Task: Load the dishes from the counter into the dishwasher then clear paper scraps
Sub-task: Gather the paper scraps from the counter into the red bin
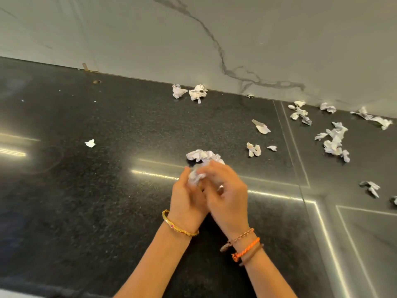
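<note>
While both hands meet over the dark counter [107,211], a crumpled paper wad [196,177] sits pinched between them: the left hand [188,198] cups it from below, the right hand [225,188] curls over it, blurred. Just beyond the fingertips lies a bigger crumpled scrap [203,155], nearer the right hand. More loose scraps [334,140] lie scattered far right, with one small piece [90,143] off left.
</note>
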A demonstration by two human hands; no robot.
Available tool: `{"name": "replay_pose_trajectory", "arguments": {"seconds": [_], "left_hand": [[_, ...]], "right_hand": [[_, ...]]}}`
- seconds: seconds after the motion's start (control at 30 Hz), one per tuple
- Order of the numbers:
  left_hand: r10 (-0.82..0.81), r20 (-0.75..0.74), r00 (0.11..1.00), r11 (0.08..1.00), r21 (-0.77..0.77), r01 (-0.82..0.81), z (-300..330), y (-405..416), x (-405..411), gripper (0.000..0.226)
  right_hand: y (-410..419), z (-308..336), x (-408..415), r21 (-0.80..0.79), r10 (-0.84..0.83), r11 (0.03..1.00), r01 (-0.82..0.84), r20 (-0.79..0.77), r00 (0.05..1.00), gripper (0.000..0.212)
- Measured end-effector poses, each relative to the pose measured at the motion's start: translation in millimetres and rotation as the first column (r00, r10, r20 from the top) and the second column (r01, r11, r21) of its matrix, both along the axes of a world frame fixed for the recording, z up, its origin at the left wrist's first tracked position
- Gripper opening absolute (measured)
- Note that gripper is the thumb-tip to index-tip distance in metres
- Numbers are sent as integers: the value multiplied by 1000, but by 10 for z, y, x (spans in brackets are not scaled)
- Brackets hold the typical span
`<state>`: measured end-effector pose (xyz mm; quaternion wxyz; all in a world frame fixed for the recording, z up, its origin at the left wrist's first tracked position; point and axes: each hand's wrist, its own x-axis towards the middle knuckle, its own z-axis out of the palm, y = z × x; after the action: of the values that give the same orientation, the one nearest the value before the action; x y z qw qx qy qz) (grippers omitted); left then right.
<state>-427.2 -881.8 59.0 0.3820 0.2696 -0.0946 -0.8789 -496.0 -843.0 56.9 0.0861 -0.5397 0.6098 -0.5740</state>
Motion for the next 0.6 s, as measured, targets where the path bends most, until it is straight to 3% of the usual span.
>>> {"name": "replay_pose_trajectory", "arguments": {"seconds": [0.07,0.2,0.3,0.37,0.4,0.53,0.6], "left_hand": [[-4,-55,998,999,46,6,1,-62,97,55],[84,-3,996,992,97,-84,38,-261,268,38],[242,110,964,965,73,-250,66,-357,309,26],[322,165,932,944,18,-329,77,-397,323,23],[338,176,925,939,-1,-343,82,-413,326,22],[315,176,933,948,-20,-316,47,-411,313,22],[304,169,938,953,-41,-302,22,-389,300,23]], "right_hand": [[-43,-25,47,-18,56,998,-61,-213,975,20],[-260,117,-162,60,23,998,-16,-113,993,21],[-484,166,-388,362,212,924,-125,-210,955,37],[-553,84,-436,561,426,806,-191,-325,844,54],[-560,22,-430,585,467,788,-190,-370,803,58],[-561,-121,-391,391,215,920,-8,-488,846,40],[-567,-116,-384,302,137,953,-24,-359,923,34]]}}
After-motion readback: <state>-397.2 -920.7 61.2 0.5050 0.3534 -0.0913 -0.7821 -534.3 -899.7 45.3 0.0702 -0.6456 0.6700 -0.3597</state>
